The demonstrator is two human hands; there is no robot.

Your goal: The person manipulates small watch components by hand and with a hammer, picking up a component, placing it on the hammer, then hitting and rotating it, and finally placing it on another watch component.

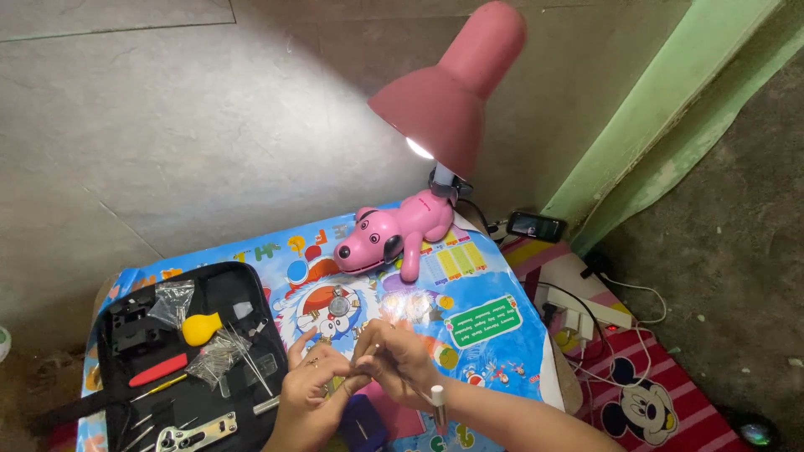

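- The left hand [311,387] and the right hand [394,360] meet fingertip to fingertip low over the table [494,289], pinching something too small to make out; it may be a thin pin or a link.
- Both hands are curled nearly shut around that tiny piece, the left thumb and forefinger touching the right ones. What exactly sits between them I cannot tell.
- A white-tipped stick [436,400] juts out below the right wrist, seemingly tucked in the same hand.
- The step looks like fine fitting or picking at a small part, and, as a judgement, it calls for steady fingers and good light more than force.
- A round metal watch case [338,305] lies just beyond the hands on the glossy cartoon-printed cover.
- An open black tool case [243,285] lies to the left, with a yellow rubber bulb [201,328], a red-handled tool [157,369], thin metal pins in a clear bag [219,356] and a steel wrench [197,434].
- A pink lamp [452,92] on a smooth plastic dog-shaped base [389,238] shines down on the work.
- A dark blue box [363,425] sits just under the hands.
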